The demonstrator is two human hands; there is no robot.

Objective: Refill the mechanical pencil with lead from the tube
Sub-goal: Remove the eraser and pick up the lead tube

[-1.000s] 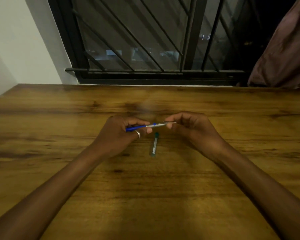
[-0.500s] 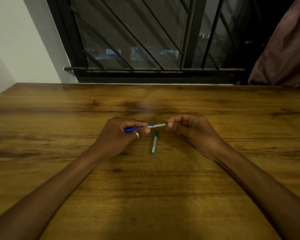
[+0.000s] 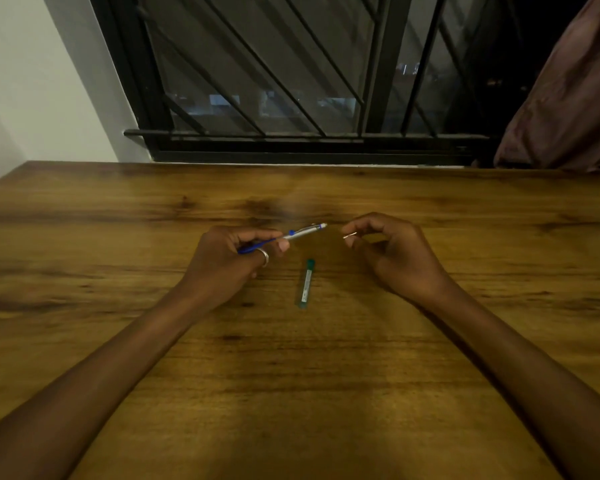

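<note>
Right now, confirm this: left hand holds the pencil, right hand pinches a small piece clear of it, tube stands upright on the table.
Not upright: the head view shows the tube lying flat on the table between the hands. The rest holds: left hand on the pencil, right hand pinching a small piece clear of it.

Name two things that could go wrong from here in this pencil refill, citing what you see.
The right hand pinches a small piece clear of the pencil; it could slip and be lost on the table. The lead tube lies capped between the hands, and the left hand holds the pencil, so opening it with full hands might spill or snap leads.
</note>
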